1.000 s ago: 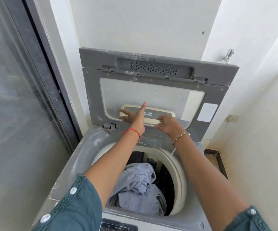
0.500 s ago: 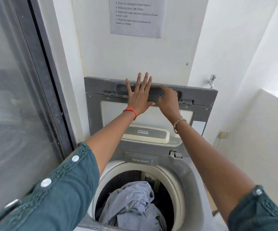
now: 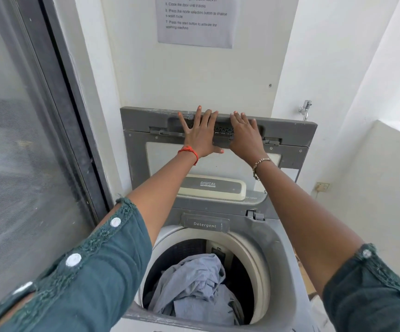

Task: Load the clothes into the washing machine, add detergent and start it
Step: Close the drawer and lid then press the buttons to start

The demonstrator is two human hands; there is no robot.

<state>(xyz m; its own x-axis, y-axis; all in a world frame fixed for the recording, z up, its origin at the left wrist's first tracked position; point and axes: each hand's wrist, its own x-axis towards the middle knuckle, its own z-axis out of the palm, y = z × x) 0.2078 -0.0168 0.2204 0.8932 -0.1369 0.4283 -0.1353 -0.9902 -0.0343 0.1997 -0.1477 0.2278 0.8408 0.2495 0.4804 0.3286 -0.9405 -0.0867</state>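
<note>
- Loading looked basically done: a crumpled pale blue-grey bundle of clothes [image 3: 194,291] was sitting down in the dark round drum of the grey top-loading washing machine [image 3: 278,248], filling the lower part of the opening. I couldn't see any other laundry waiting outside it.
- The grey plastic lid with its clear window panel [image 3: 134,164] stood upright against the white wall, so the machine was wide open at that point.
- Left hand [image 3: 200,134] was pressed flat on the lid's top edge, fingers spread wide, gripping nothing. Right hand [image 3: 245,135] was right beside it, also flat and open on that edge, fingertips curling a bit over the top. Neither hand held anything.
- My guess is that was the start of pulling the lid down, but honestly it could just as well have been steadying it.
- Detergent: the small grey drawer labelled "Detergent" [image 3: 205,224] at the back rim of the tub was pushed in. No bottle, scoop or powder anywhere in view, so I couldn't tell whether detergent had gone in or not.
- Still left, as far as I could judge: lid shut, mode picked, start pressed. The control panel was out of view at the bottom edge.
- The grey printed instruction sheet [image 3: 195,20] taped on the wall above listed those same last steps.
</note>
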